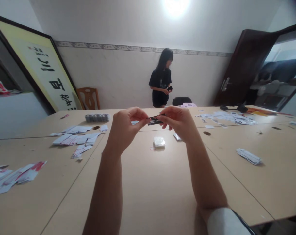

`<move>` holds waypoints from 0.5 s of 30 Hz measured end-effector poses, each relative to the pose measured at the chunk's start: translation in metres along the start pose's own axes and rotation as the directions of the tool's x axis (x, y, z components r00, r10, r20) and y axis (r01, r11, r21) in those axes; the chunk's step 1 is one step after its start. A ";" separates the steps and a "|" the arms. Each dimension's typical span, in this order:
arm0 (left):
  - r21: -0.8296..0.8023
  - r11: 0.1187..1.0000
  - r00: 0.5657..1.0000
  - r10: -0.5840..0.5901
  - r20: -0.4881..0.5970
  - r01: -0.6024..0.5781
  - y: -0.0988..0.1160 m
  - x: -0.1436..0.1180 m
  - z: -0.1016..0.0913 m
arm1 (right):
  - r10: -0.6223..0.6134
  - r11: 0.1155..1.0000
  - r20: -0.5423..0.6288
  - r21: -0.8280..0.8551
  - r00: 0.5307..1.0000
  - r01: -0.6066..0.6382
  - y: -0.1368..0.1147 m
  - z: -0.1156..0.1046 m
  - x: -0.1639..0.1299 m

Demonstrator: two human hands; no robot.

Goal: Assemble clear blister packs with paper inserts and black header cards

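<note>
Between my two hands, above the far middle of the table, is a small black card (154, 120) with light printing. My left hand (129, 125) pinches its left end between thumb and fingertips. The right end is pinched by my right hand (178, 120), whose fingers cover part of it. Below the card, a small whitish stack in clear wrapping (159, 142) lies on the table (153, 182). A few white slips (177, 137) lie partly hidden behind my right wrist.
Loose paper piles (74, 138) lie at left, near a row of dark packs (97, 117). Scattered white cards (226, 117) and a paper bundle (249, 156) lie at right. Across the table a person (161, 80) stands holding something dark. Round holes (207, 133) pierce the tabletop.
</note>
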State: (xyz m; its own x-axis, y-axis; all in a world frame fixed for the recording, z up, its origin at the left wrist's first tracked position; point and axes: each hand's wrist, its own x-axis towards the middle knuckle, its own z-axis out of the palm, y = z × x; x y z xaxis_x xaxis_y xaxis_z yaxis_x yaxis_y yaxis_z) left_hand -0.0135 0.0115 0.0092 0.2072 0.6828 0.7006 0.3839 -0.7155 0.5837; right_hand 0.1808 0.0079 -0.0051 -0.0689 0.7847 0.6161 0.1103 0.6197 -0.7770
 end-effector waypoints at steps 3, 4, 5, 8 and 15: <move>-0.046 0.999 0.999 -0.014 0.030 0.016 0.001 0.000 -0.001 | -0.013 1.000 0.021 -0.025 1.000 0.013 0.000 -0.004 -0.002; -0.052 0.998 0.999 -0.029 0.044 0.032 0.000 0.000 0.001 | -0.018 0.998 0.019 -0.054 1.000 0.019 -0.001 -0.006 -0.002; -0.057 0.997 0.997 -0.044 0.059 0.047 -0.002 0.002 0.003 | -0.025 0.996 0.008 -0.088 1.000 0.025 -0.001 -0.009 -0.002; -0.093 0.993 0.994 -0.069 0.086 0.077 -0.022 0.012 0.018 | -0.054 0.979 -0.098 -0.200 0.994 0.033 -0.003 -0.021 -0.001; 0.294 0.939 0.876 -0.288 0.386 0.180 -0.124 0.019 0.095 | -0.111 0.973 -0.252 -0.227 0.961 0.053 -0.006 -0.045 0.002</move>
State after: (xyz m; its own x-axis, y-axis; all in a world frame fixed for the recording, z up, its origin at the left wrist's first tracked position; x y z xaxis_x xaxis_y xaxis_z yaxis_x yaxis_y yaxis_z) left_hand 0.0285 0.1268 -0.0890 0.4182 0.8617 0.2873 0.6618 -0.5057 0.5534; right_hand 0.2248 0.0053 0.0064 0.1711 0.6821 0.7110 0.3282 0.6410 -0.6939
